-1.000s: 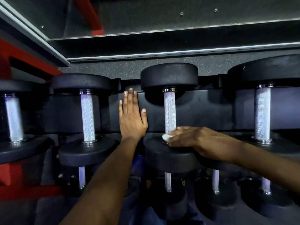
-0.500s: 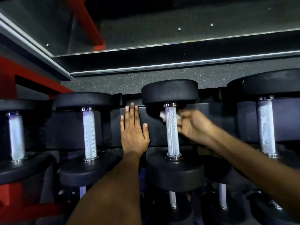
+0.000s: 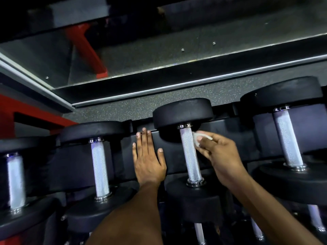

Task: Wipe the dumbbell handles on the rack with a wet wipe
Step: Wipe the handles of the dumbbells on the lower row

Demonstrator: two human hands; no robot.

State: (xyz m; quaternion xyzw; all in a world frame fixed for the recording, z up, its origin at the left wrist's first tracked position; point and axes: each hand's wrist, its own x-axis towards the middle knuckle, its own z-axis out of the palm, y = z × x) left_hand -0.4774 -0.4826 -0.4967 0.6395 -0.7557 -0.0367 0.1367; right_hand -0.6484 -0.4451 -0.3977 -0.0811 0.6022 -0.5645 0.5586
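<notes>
Black dumbbells with knurled silver handles lie side by side on a black rack point(image 3: 226, 137). My right hand point(image 3: 219, 156) pinches a small white wet wipe point(image 3: 200, 139) against the right side of the middle handle point(image 3: 189, 154), near its upper end. My left hand point(image 3: 147, 160) lies flat, fingers straight, on the rack panel between the middle dumbbell and the one to its left, whose handle point(image 3: 100, 167) is bare. Further bare handles show at far left point(image 3: 16, 181) and at right point(image 3: 286, 137).
A lower row of dumbbells point(image 3: 200, 232) shows under my arms. Behind the rack is speckled dark floor point(image 3: 123, 108), a mirror with a metal edge point(image 3: 177, 85), and a red frame point(image 3: 35, 112) at left.
My right hand with the wipe slid from the bottom of the middle handle to its top, then shifted from the handle's left-top to its right side. My left hand stayed flat.
</notes>
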